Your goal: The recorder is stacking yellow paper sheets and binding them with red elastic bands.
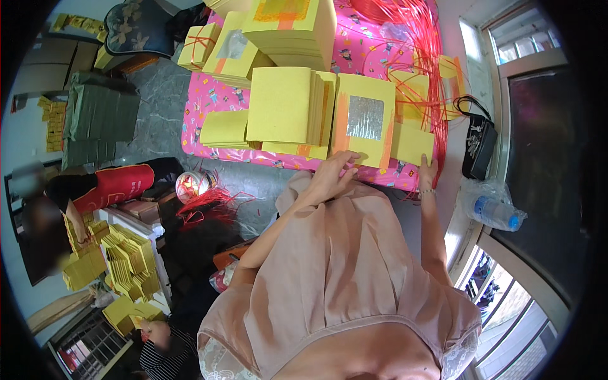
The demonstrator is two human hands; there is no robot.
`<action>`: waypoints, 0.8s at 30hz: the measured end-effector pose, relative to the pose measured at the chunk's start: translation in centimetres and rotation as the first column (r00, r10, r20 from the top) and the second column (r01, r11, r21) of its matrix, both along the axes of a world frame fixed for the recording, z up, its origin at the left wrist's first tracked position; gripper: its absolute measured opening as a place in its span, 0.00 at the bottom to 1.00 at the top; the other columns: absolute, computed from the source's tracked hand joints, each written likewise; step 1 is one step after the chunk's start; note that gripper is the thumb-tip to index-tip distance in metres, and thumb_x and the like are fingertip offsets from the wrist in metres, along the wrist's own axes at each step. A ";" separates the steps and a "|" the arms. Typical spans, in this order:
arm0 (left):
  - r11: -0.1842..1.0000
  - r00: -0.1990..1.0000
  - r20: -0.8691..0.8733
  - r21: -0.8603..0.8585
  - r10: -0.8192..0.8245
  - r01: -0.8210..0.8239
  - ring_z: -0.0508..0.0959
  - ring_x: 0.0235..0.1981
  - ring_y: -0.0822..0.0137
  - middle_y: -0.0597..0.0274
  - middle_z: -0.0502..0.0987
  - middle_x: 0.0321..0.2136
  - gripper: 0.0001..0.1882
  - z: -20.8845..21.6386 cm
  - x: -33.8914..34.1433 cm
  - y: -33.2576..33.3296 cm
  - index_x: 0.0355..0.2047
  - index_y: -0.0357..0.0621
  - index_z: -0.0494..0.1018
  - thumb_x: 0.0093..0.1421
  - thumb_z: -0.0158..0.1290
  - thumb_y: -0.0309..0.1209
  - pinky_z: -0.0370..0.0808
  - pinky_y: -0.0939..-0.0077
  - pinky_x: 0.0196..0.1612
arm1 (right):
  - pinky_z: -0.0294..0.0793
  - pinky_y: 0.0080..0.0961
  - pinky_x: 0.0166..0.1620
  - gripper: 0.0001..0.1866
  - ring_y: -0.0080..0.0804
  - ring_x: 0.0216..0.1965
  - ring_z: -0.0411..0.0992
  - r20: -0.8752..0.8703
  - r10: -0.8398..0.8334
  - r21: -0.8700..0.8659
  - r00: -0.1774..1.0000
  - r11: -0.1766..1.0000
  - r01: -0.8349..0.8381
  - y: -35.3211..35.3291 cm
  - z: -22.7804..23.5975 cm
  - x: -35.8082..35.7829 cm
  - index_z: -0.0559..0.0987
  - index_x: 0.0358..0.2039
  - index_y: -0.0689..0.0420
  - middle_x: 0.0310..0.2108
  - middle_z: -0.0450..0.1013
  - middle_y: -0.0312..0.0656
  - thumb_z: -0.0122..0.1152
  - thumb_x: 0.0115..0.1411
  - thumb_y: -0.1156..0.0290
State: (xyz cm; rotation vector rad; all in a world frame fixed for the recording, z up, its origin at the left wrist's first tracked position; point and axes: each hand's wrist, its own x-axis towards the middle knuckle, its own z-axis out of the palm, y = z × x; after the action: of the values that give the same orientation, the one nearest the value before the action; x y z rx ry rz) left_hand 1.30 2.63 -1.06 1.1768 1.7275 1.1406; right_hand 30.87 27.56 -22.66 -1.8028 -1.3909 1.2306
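At the front edge of the pink-covered table lies a yellow paper sheet with a silver foil square and orange bands. My left hand rests at its lower edge, fingers loosely bent and apart, holding nothing that I can see. My right hand pinches the lower right corner of a plain yellow folded paper, thumb on top. That paper lies partly under the foil sheet's right side. Left of them stands a thick stack of folded yellow paper.
Taller yellow stacks fill the table's back. Loose red strings trail down its right side. A black bag and a plastic bottle sit by the window. At left, other people work beside yellow paper bundles; a tub stands on the floor.
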 end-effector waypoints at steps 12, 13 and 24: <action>0.711 0.736 -0.071 0.339 0.673 -0.617 0.77 0.32 0.75 0.59 0.79 0.34 0.09 7.9 -3.9 -5.9 0.43 0.37 0.76 0.62 0.53 0.22 0.73 0.81 0.35 | 0.72 0.24 0.49 0.15 0.24 0.47 0.71 -0.259 0.439 0.575 0.860 0.786 -0.227 1.0 22.5 -13.9 0.69 0.52 0.64 0.48 0.71 0.42 0.50 0.70 0.69; 0.610 0.636 -0.088 0.410 0.766 -0.678 0.77 0.33 0.75 0.60 0.79 0.35 0.10 7.9 -5.1 -6.3 0.43 0.36 0.76 0.62 0.53 0.22 0.73 0.82 0.36 | 0.72 0.23 0.49 0.15 0.24 0.47 0.70 -0.267 0.543 0.554 0.796 0.762 -0.334 1.1 23.8 -16.4 0.69 0.53 0.64 0.47 0.71 0.40 0.51 0.69 0.70; 0.563 0.408 0.616 -0.072 0.674 -0.823 0.68 0.57 0.60 0.53 0.69 0.58 0.34 3.9 -13.5 -7.0 0.63 0.42 0.62 0.69 0.36 0.56 0.59 0.65 0.61 | 0.74 0.21 0.40 0.21 0.21 0.42 0.71 -0.095 0.988 0.302 0.121 0.145 -0.942 -4.4 27.6 -37.2 0.72 0.52 0.61 0.42 0.74 0.37 0.55 0.67 0.58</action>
State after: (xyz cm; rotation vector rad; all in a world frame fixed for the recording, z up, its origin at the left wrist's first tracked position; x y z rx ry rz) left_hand -12.17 -4.39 2.86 -0.0354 1.6244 2.0588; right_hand -6.28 23.19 4.90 -0.2396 -2.5228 1.7415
